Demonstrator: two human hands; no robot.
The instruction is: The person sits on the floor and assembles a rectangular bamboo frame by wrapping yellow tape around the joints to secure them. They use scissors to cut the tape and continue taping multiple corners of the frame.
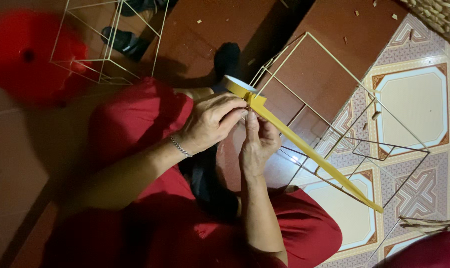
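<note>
Only the head view here, looking straight down at someone sitting on the floor in red clothes.

The left hand (210, 121), with a thin silver bracelet (180, 147) on the wrist, is curled over the top end of a long yellow strip (309, 151). Its fingers (230, 110) are clenched around the strip right where it meets a corner of the wire frame (334, 64). The right hand (259, 144) comes up from below, fingers pointing upward, and pinches the same spot from the other side, so both hands are gripping the strip at basically one point and touching each other there.

The strip runs from a roll (234, 84) with a pale inner face, sitting just above the left hand's knuckles, then stretches diagonally down and to the right along one edge of the frame, ending out over the patterned floor tiles (413, 99). The frame itself is a boxy open shape of thin cream rods, tilted, resting partly over a dark red-brown floor area and partly over the tiles.

A second wire frame (106, 39) sits top left, well apart from the hands, with a blurry red round thing (31, 54) beside it. Somebody's foot in a dark sandal (120, 40) shows through that frame. A bit of woven basket (441, 17) peeks in at the top right corner.
</note>
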